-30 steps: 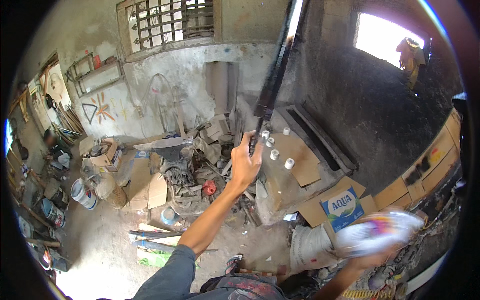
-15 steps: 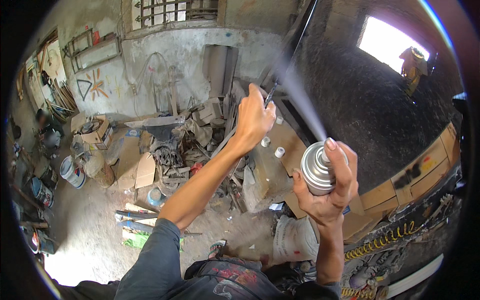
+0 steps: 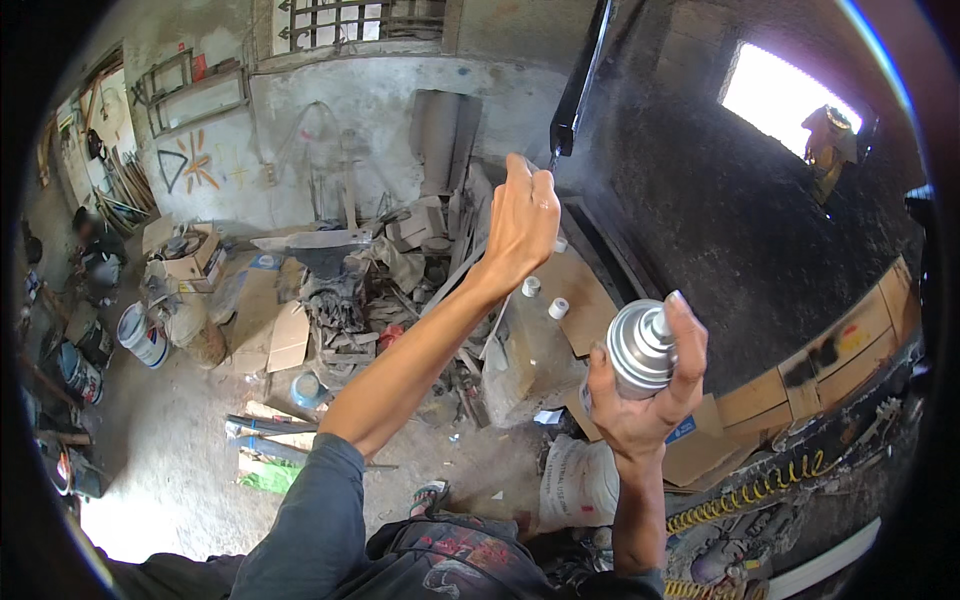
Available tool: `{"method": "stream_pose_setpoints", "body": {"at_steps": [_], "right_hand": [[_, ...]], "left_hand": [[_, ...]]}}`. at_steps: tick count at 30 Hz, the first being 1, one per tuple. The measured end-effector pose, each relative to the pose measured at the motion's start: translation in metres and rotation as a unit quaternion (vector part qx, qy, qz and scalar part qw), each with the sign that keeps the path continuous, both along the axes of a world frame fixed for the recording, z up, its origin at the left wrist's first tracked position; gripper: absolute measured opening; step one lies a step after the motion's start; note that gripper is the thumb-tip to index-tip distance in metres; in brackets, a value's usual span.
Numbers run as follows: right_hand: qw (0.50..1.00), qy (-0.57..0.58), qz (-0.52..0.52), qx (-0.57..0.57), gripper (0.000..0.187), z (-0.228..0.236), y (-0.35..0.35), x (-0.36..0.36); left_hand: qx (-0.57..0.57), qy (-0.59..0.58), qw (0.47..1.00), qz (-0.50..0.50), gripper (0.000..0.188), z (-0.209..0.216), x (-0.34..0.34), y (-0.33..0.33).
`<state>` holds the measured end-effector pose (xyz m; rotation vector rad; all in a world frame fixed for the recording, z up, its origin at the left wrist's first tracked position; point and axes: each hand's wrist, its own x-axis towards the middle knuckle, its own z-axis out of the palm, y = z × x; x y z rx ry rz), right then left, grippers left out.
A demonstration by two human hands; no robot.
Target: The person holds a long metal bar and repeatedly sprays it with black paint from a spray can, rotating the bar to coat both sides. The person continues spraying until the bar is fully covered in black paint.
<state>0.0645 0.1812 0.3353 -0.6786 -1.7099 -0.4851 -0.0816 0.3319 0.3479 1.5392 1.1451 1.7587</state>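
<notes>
My left hand [image 3: 525,220] is raised at the middle, fingers closed round the thin twisted metal end of a long, narrow, glossy black piece [image 3: 572,115]. That piece rises from the hand past the top of the picture. Lower and to the right, my right hand [image 3: 652,410] is wrapped round a spray can [image 3: 638,352] with a silver top and a pale nozzle. Its index finger is stretched up beside the nozzle, and no jet leaves the can. Several small white caps, one of them a white cap [image 3: 558,307], stand on a cardboard-topped block [image 3: 585,290] beyond the can.
Scrap wood and rags [image 3: 340,300] are heaped against the wall. At the left are a white bucket [image 3: 143,335] and a cardboard box [image 3: 195,258], with a person [image 3: 100,255] farther back. A white sack [image 3: 580,480] and a yellow coiled hose [image 3: 745,490] lie near me.
The white spray jet from the can has stopped, and my index finger has come off the nozzle. My left hand has turned, and the black piece now stands more upright.
</notes>
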Motion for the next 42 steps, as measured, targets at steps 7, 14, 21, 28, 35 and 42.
{"method": "stream_pose_setpoints", "body": {"at_steps": [7, 14, 21, 28, 35, 42], "right_hand": [[0.998, -0.04, -0.026, -0.03, 0.071, 0.022, -0.004, -0.005], [0.901, 0.401, 0.161, 0.04, 0.066, -0.019, -0.055, 0.069], [0.955, 0.273, 0.045, -0.111, 0.072, -0.086, -0.044, 0.062], [0.997, 0.036, 0.025, 0.056, 0.067, 0.003, -0.02, 0.044], [1.0, 0.007, 0.0, 0.022, 0.067, 0.006, -0.036, 0.036], [0.997, 0.047, -0.017, -0.056, 0.069, 0.013, -0.01, 0.036]], "left_hand": [[-0.004, -0.071, 0.996, -0.057, 0.021, -0.004, -0.007, 0.001], [-0.243, -0.357, 0.807, -0.402, 0.029, -0.003, -0.006, -0.025], [-0.235, -0.527, 0.557, -0.597, 0.031, 0.009, -0.019, -0.036], [-0.281, -0.513, 0.56, -0.587, 0.033, 0.014, 0.001, -0.028], [-0.299, -0.511, 0.587, -0.552, 0.034, 0.017, 0.008, -0.027], [-0.307, -0.507, 0.608, -0.528, 0.034, 0.023, 0.015, -0.034]]}}
